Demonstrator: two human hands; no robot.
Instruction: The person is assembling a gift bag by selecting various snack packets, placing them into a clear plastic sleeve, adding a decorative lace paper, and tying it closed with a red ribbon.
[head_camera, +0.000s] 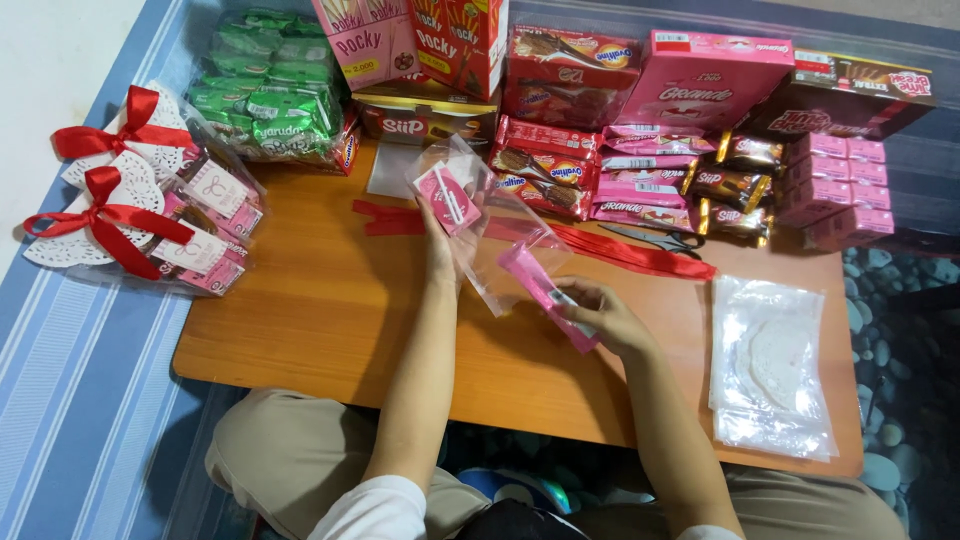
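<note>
Red ribbon bows tie two finished gift bags at the bench's left edge, white doilies showing under the bows. Behind them sits a heap of green snack packs, and right of that stand tall boxes of biscuit sticks. Near the middle of the wooden bench, the left hand is raised and closed on a clear bag, gripping it from below; a small pink packet already sits inside the bag's upper part, just above the fingers. Right of and slightly below that hand, the right hand holds a pink wafer bar between thumb and fingers, the bar's far end pushed into the bag's open mouth, so bag and bar lie between the two hands. Behind them a long red ribbon runs across the bench, with scissors lying on it. Rows of red and pink snack packets and larger boxes fill the back. At the right lies a stack of bagged doilies.
</note>
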